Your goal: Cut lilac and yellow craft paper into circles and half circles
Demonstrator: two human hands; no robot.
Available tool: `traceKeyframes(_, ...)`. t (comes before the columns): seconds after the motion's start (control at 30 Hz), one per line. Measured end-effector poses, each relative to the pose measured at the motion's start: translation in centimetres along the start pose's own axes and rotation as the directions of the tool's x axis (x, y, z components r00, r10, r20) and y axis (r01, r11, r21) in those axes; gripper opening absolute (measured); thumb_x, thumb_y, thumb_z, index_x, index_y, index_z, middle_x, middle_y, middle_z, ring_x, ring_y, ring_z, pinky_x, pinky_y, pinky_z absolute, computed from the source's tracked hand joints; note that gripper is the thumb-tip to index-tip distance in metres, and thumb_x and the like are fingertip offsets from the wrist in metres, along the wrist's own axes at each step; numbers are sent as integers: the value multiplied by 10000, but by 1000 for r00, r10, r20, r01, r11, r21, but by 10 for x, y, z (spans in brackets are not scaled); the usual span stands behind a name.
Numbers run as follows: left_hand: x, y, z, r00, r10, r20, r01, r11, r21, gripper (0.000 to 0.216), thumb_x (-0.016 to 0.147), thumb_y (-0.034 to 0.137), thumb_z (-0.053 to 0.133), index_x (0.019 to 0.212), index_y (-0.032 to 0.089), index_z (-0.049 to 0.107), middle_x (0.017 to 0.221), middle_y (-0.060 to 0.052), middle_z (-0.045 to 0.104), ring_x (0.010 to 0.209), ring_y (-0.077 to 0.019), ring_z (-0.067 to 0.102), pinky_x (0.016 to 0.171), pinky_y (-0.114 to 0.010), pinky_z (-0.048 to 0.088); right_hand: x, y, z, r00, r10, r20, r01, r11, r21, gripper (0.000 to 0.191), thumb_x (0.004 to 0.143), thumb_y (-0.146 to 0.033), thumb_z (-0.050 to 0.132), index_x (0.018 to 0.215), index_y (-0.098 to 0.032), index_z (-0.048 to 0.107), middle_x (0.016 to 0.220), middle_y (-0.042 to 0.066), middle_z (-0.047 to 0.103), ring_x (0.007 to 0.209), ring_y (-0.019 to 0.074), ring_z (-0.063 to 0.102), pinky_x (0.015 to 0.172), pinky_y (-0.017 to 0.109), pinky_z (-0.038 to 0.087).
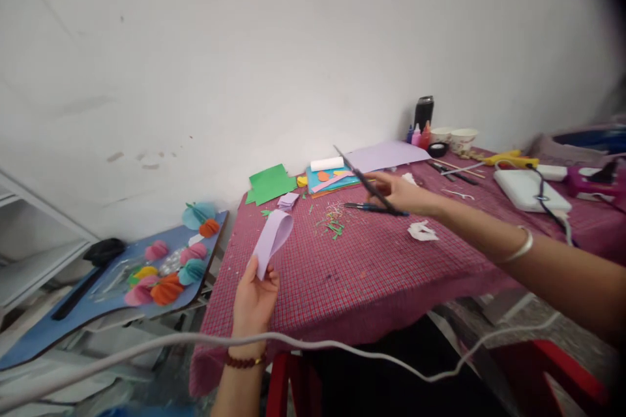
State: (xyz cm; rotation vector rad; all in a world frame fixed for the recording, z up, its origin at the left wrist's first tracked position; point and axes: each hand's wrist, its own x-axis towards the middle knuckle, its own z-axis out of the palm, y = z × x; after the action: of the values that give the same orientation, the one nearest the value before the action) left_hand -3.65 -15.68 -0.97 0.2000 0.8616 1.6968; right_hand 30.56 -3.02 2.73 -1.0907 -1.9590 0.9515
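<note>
My left hand [257, 294] is closed on a lilac paper strip [274, 237], pinching its lower ends together so the top bends over in a loop. Over the table, my right hand [398, 194] grips a long, thin dark tool [364, 181] with a narrow pointed end; its exact kind is blurred. Beneath that hand lies another dark, blue-tinted tool [364, 207]. Small green and pale paper scraps [333, 224] are scattered between my hands. A small stack of lilac paper pieces [288, 201] sits just beyond the loop.
Green sheets [270, 183], a large lilac sheet [386, 154] and a white roll [327, 164] lie along the wall. A white box [528, 188] stands right. Paper pompoms [166, 289] rest on a blue board [115, 290]. A white cable [337, 346] crosses the foreground.
</note>
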Motion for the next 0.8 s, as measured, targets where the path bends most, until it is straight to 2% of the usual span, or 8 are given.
traceKeyframes(0.1, 6, -11, 29, 999, 5, 50, -4, 1000, -9, 214, 931, 112, 433, 802, 125, 603, 607, -21, 647, 497, -109, 612, 446, -192, 481, -53, -23, 41, 974, -131, 187, 39, 902, 429, 796, 708, -312, 732, 1400, -185, 358, 1067, 101, 621, 932, 191, 590, 759, 301, 454)
traceKeyframes(0.2, 10, -28, 48, 997, -15, 80, 19, 999, -45, 206, 933, 120, 439, 833, 129, 619, 662, -19, 680, 565, -104, 648, 519, -190, 517, -93, -30, 75, 931, -215, 295, -100, 626, 773, 728, 778, -401, 665, 1400, -184, 355, 1053, 90, 621, 988, 194, 595, 861, 335, 435)
traceKeyframes(0.33, 6, -51, 47, 995, -39, 87, 47, 995, -93, 239, 949, 132, 406, 857, 117, 626, 698, -33, 699, 627, -105, 671, 563, -191, 533, -118, -20, 98, 896, -237, 374, -321, 234, 918, 581, 767, -471, 670, 1244, -190, 491, 898, 44, 635, 865, 182, 610, 872, 403, 447)
traceKeyframes(0.43, 0, -62, 39, 995, -32, 92, 42, 993, -112, 239, 949, 136, 408, 870, 119, 633, 723, -41, 709, 645, -106, 676, 566, -189, 534, -121, -12, 104, 883, -174, 436, -434, 49, 899, 492, 783, -448, 654, 1183, -194, 521, 847, 38, 641, 842, 192, 613, 903, 488, 429)
traceKeyframes(0.53, -3, -67, 31, 996, -11, 93, 22, 993, -117, 230, 944, 146, 424, 876, 132, 643, 736, -37, 713, 634, -102, 671, 568, -191, 532, -125, -12, 105, 860, -138, 491, -500, -41, 865, 403, 827, -428, 590, 1136, -173, 547, 807, 47, 652, 809, 192, 627, 903, 489, 434)
traceKeyframes(0.6, -5, -69, 27, 996, -8, 88, 18, 992, -123, 238, 945, 155, 424, 867, 139, 647, 734, -33, 712, 629, -100, 668, 575, -194, 531, -129, -14, 107, 866, -88, 491, -497, -66, 865, 324, 861, -399, 549, 1072, -153, 573, 829, 70, 667, 794, 180, 642, 866, 407, 466)
traceKeyframes(0.7, -8, -72, 20, 997, -11, 79, 21, 991, -135, 277, 955, 163, 396, 854, 148, 654, 721, -30, 711, 643, -98, 670, 582, -187, 525, -134, -11, 110, 905, -30, 424, -424, 6, 906, 250, 876, -301, 556, 1044, -120, 593, 949, 117, 677, 806, 157, 657, 753, 269, 492)
traceKeyframes(0.8, -12, -75, 12, 997, -11, 72, 21, 989, -143, 311, 964, 160, 369, 850, 145, 658, 722, -34, 715, 650, -98, 675, 576, -186, 516, -137, -4, 115, 918, -74, 391, -385, 80, 919, 311, 847, -197, 600, 1150, -131, 576, 954, 89, 669, 794, 126, 652, 719, 225, 498)
